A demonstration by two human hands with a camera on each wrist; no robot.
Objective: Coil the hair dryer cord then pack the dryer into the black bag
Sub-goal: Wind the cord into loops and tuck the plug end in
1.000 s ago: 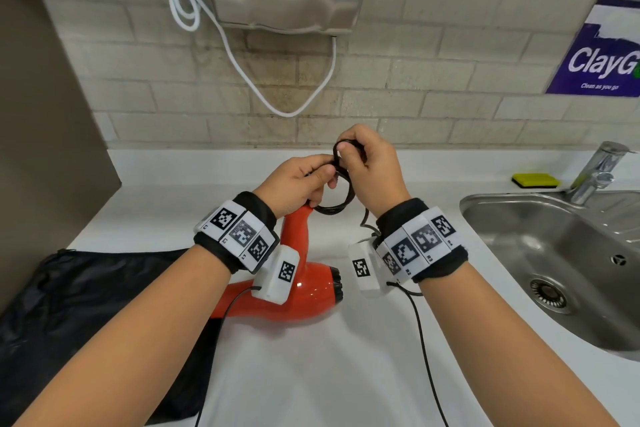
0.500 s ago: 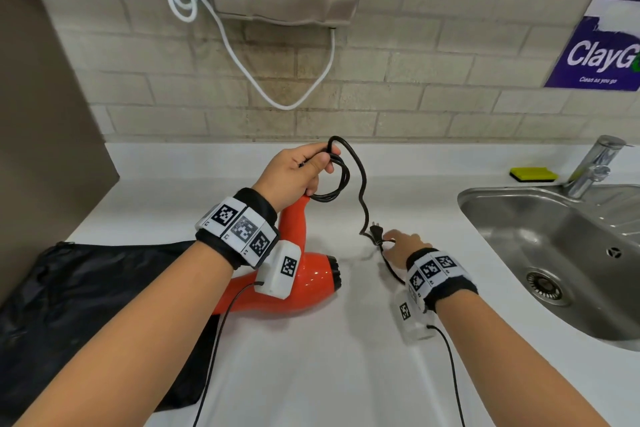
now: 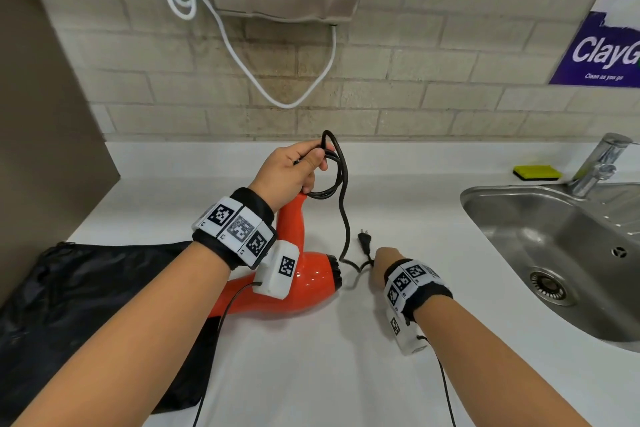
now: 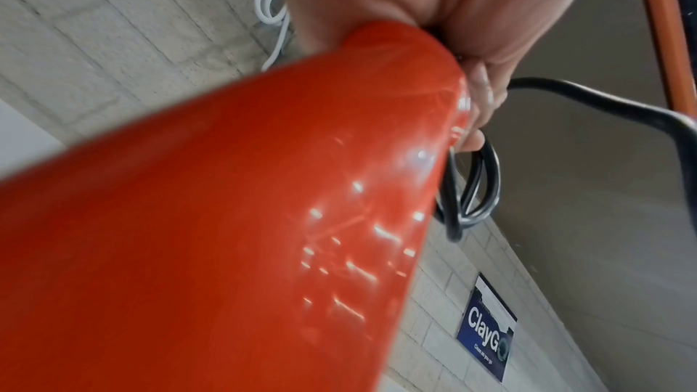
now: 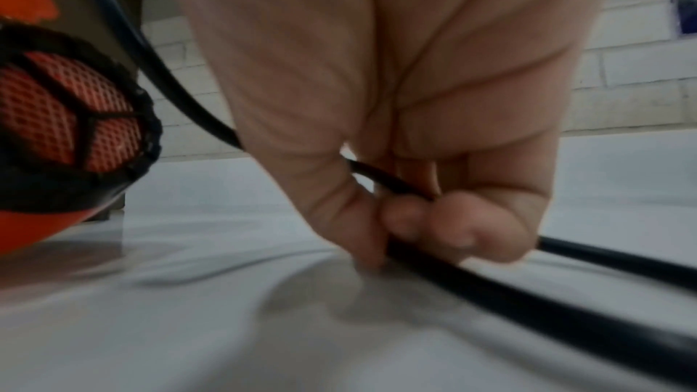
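1. Head view.
   - Left hand (image 3: 289, 170): fingers are curling round the top of the dryer (image 3: 304, 274) handle and the cord (image 3: 341, 191) loops gathered there.
   - The dryer body is lying on the counter (image 3: 311, 367), its nose overlapping the bag (image 3: 86, 288), which is lying flat at the left.
   - Right hand (image 3: 382, 262): reaching down to the slack cord just beside the plug (image 3: 364, 240); fingers are hidden from this angle.
   - Risk: the plug end is lying loose on the counter and looks likely to whip or drag if the slack is pulled up fast.
   - The sink (image 3: 519, 204) is sitting to the right, well apart from the cord.

2. Left wrist view.
   - The dryer handle (image 4: 264, 219) is filling the frame.
   - Fingertips (image 4: 477, 118) are pressing two or three cord loops (image 4: 479, 190) against its end.
   - Risk: the loops are hanging loose below the fingers; a slackening grip would probably let them spring open.

3. Right wrist view.
   - Thumb and fingertips (image 5: 445, 225) are pinching the cord (image 5: 528, 306) right at the counter surface.
   - The dryer's rear grille (image 5: 68, 112) is sitting close at the left.
   - Risk: the pinch is shallow, so the cord may slip out on lifting, and a twist in the cord could kink the next loop.
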